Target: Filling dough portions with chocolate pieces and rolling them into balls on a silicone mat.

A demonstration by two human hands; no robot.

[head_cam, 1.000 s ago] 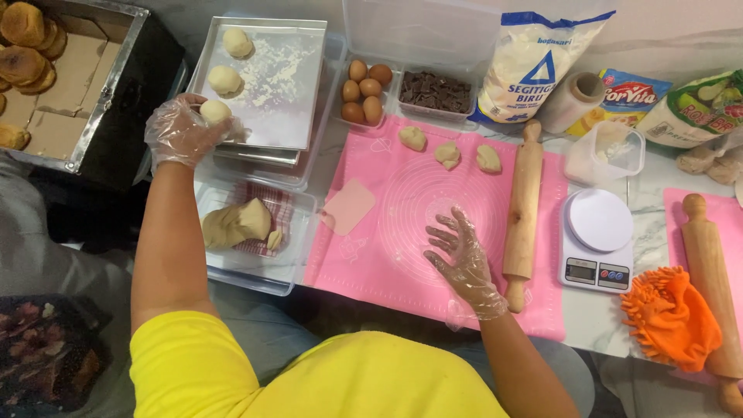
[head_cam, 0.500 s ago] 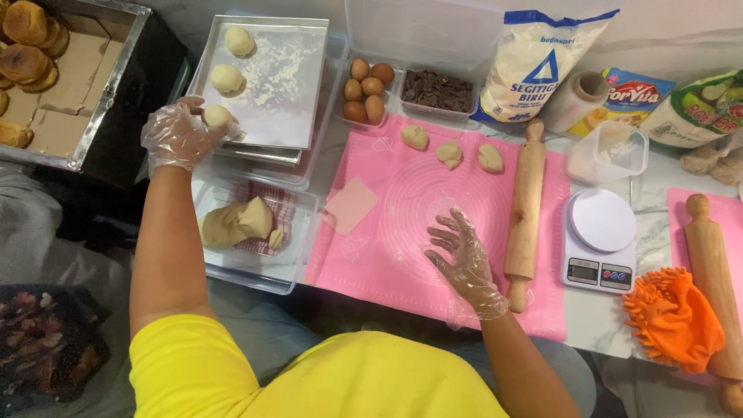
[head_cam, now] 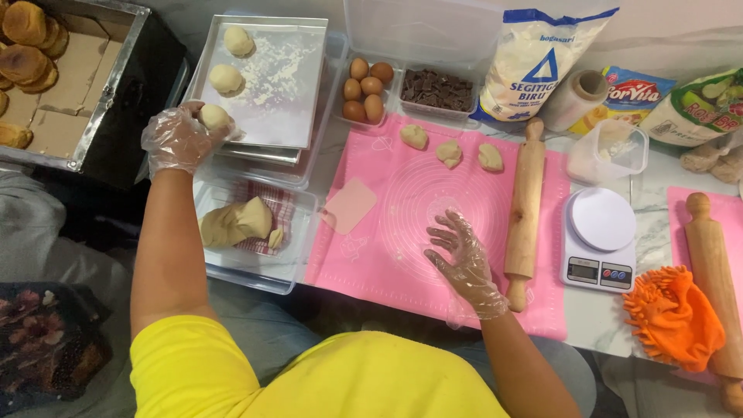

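My left hand (head_cam: 176, 138), in a clear plastic glove, holds a round dough ball (head_cam: 214, 117) at the near left corner of a floured metal tray (head_cam: 286, 85). Two more dough balls lie on that tray, one (head_cam: 238, 40) at the far left and one (head_cam: 227, 77) closer to me. My right hand (head_cam: 462, 259), also gloved, hovers with fingers spread over the pink silicone mat (head_cam: 410, 201) and holds nothing. Three dough pieces (head_cam: 449, 151) sit in a row at the mat's far edge. A wooden rolling pin (head_cam: 526, 205) lies just right of my right hand.
A clear tub (head_cam: 232, 267) holds a lump of dough (head_cam: 234, 223). A pink scraper (head_cam: 350, 205) lies on the mat. Eggs (head_cam: 367, 87), chocolate pieces (head_cam: 436, 89), a flour bag (head_cam: 534, 62), a digital scale (head_cam: 600, 240), an orange mitt (head_cam: 675, 317) and a second rolling pin (head_cam: 712, 279) stand around. Baked buns (head_cam: 27, 39) fill a tray at left.
My left hand has carried the dough ball slightly right and nearer the tray's corner. My right hand has stayed over the mat.
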